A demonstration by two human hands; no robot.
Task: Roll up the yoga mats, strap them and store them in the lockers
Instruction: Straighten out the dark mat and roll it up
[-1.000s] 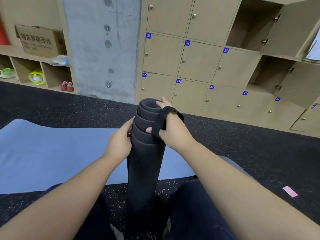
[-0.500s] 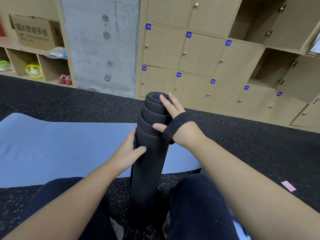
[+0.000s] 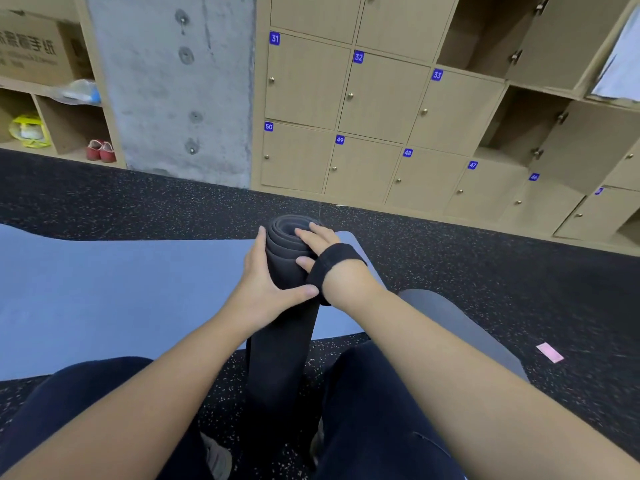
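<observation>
A rolled black yoga mat (image 3: 280,351) stands upright on the floor between my knees, its layers stepped like a telescope at the top. My left hand (image 3: 263,289) grips the roll near its top, thumb across the front. My right hand (image 3: 332,268) lies with straight fingers on the roll's top end. A black strap loop (image 3: 332,258) sits around the back of that hand. A blue yoga mat (image 3: 114,299) lies flat on the floor behind the roll.
Wooden lockers (image 3: 374,109) with blue numbers line the far wall, and some at the right stand open (image 3: 512,123). A concrete pillar (image 3: 173,84) and shoe shelves (image 3: 65,126) are at the left. A grey mat (image 3: 460,327) and a pink slip (image 3: 549,352) lie at the right.
My left hand has slid up the roll and closed round it near the top. My right hand has flattened onto the roll's top end, and the strap has slipped back toward the wrist.
</observation>
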